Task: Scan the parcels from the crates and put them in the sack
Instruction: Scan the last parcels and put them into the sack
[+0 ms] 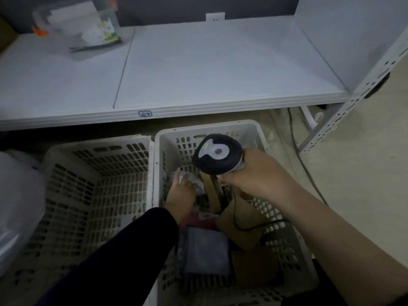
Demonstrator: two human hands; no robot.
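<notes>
The fingers of the right hand [256, 171] are curled tight round the grip of a black and grey handheld barcode scanner [217, 153]. Its rounded head is tipped down over the far half of a white perforated plastic crate [207, 127], and a thin black cable [249, 227] trails from the grip back across that crate. The bare right forearm comes in from the crate's near right corner. The fingers of the left hand [180, 193] reach forward, fairly straight, onto a pale crumpled plastic-wrapped parcel [194, 180] deep in the same crate, just below the scanner head. Whether they pinch it or only touch it I cannot tell. The back of this hand faces up, and its arm, in a dark sleeve, slants in over the crate's near left wall. Nearer in the crate lie a flat grey soft-wrapped parcel [205, 252], a brown cardboard parcel [242, 217] leaning by the right wall, and a dark red item [198, 219] between them, partly hidden. A second white perforated crate [97, 142] stands touching the first on its left. Beyond that second crate, at the far left, bulges a translucent whitish plastic sack [15, 206]. Behind both crates runs a white metal shelf [198, 69], with a clear plastic box [77, 29] near its back left.
</notes>
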